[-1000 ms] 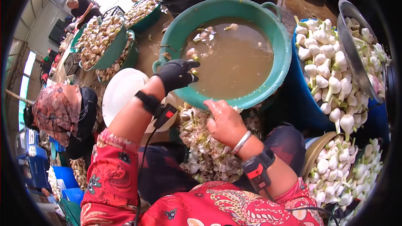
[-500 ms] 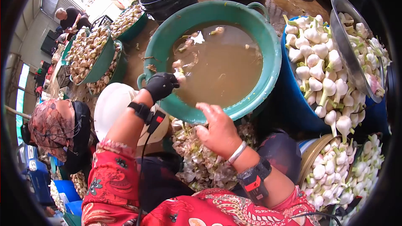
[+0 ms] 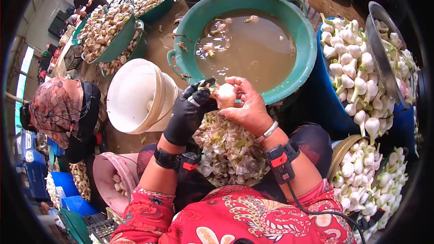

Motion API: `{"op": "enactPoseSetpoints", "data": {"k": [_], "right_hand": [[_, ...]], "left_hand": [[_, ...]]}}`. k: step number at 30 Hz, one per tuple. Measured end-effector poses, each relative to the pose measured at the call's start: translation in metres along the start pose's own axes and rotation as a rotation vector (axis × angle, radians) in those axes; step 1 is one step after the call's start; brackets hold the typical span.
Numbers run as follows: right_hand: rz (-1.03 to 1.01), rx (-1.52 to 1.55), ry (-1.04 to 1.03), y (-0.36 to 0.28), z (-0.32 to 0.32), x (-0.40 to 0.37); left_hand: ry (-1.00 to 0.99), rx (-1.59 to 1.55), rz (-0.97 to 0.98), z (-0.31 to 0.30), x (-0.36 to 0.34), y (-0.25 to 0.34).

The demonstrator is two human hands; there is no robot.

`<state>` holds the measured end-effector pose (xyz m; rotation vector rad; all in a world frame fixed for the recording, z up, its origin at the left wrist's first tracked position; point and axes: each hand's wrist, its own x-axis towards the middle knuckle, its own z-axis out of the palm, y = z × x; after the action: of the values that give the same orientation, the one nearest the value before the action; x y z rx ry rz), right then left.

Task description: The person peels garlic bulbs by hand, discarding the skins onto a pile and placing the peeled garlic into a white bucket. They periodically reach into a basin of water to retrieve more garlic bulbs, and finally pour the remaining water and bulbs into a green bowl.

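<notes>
A garlic bulb [image 3: 225, 96] with pinkish-white skin is held between my two hands, over the near rim of the green tub [image 3: 304, 63]. My left hand [image 3: 190, 114], in a black glove, closes on the bulb's stem and root side. Bare fingers of my right hand [image 3: 251, 108] wrap the other side, thumb underneath. Murky water fills the bottom of the tub, and a few garlic bulbs [image 3: 209, 49] float at its left. Below my hands lies a heap of peeled garlic skins [image 3: 233, 149] between my knees.
At right stand a blue tub [image 3: 329, 101] heaped with clean garlic and a metal basin [image 3: 384, 58] leaning beside it. A white bucket [image 3: 131, 95] and a pink bucket [image 3: 108, 176] are at left. A person in a patterned head covering [image 3: 56, 108] sits close on the left.
My left hand has come back from the tub's water with a garlic bulb. My right hand has risen to meet it and now grips the bulb too.
</notes>
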<state>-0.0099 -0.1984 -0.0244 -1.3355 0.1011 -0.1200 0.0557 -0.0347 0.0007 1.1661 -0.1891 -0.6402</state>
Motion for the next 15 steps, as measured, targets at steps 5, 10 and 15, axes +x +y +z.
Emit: {"op": "enactPoseSetpoints", "data": {"k": [5, 10, 15], "right_hand": [[-0.091, -0.130, 0.069, 0.009, 0.002, 0.002], [0.006, 0.062, 0.137, 0.008, 0.007, -0.006], [0.061, 0.321, 0.115, 0.008, 0.005, -0.012]], "left_hand": [[0.097, 0.134, -0.026, 0.000, 0.003, -0.008], [0.016, 0.205, 0.091, -0.006, 0.002, -0.015], [0.052, -0.031, -0.095, 0.000, 0.000, -0.007]]}}
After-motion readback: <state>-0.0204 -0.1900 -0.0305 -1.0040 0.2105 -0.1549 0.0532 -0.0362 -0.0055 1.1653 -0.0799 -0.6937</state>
